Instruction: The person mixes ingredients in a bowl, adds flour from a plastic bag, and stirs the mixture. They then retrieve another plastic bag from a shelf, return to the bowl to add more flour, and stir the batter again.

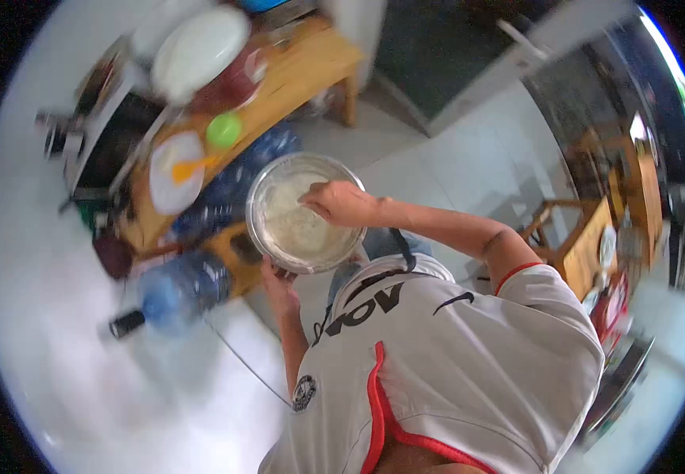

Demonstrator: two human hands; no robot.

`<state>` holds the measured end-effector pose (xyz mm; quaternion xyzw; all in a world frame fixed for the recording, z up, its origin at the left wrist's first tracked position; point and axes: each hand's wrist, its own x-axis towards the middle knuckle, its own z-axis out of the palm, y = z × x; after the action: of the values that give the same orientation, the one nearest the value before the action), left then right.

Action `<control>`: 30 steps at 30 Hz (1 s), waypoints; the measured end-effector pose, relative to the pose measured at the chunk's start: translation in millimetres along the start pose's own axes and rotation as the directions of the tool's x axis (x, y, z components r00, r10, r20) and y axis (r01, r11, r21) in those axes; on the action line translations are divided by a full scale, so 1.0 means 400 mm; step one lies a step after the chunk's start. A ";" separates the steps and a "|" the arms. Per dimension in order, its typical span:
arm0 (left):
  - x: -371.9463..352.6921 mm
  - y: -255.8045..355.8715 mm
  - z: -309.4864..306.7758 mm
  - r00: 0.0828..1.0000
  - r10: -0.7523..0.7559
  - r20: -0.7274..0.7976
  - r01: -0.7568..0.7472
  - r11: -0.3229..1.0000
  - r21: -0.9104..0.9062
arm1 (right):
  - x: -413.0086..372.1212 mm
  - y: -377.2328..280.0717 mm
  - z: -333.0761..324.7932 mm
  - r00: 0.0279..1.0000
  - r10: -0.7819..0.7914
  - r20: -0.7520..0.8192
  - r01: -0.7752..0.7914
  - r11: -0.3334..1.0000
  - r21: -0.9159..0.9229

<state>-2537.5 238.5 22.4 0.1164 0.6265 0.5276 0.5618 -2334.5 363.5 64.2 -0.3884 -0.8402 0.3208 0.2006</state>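
A round metal bowl [350, 249] with a pale, floury mixture [291, 217] inside is held in front of my body. My left hand [281, 284] supports the bowl from below at its near rim, its fingers partly hidden under the metal. Over the bowl, my right hand [344, 203] is closed with the fingertips pinched together above the mixture. Whatever those fingertips hold, if anything, is too small to make out.
A wooden table [311, 63] at the upper left bears a white plate [176, 175] with an orange utensil [192, 167], a green bowl [224, 129] and a large white dish [200, 54]. A big blue water bottle [180, 288] is at left; wooden stools [587, 237] stand at right.
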 end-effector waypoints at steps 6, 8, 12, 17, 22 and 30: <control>0.035 -0.060 0.422 0.931 -0.238 0.277 0.149 0.940 0.306 | -0.279 0.217 -0.326 0.997 -0.047 -0.057 0.029 0.958 -0.284; 0.000 -0.116 0.577 0.890 -0.292 0.349 0.124 0.894 0.431 | -0.399 0.335 -0.412 0.992 -0.097 -0.084 0.050 0.897 -0.440; -0.112 -0.296 0.961 0.742 -0.352 0.570 -0.015 0.842 0.539 | -0.747 0.528 -0.618 0.992 0.124 -0.014 -0.089 0.626 -0.775; -0.219 -0.531 1.452 0.615 -0.480 0.626 0.035 0.809 0.586 | -1.194 0.754 -0.862 0.714 0.683 -0.151 -0.699 0.690 -0.188; -0.277 -0.685 1.810 0.459 -0.511 0.727 -0.050 0.802 0.595 | -1.418 0.855 -0.909 0.460 0.819 -0.343 -0.792 0.553 0.258; -0.343 -0.903 2.450 0.173 -0.657 0.734 -0.166 0.715 0.679 | -1.606 1.156 -1.250 0.007 0.785 -0.620 -0.997 0.055 0.058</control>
<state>-1518.8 506.3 0.4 0.4817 0.2813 -0.0164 0.8298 -1402.1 280.8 42.9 -0.9387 -0.3303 0.0764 0.0619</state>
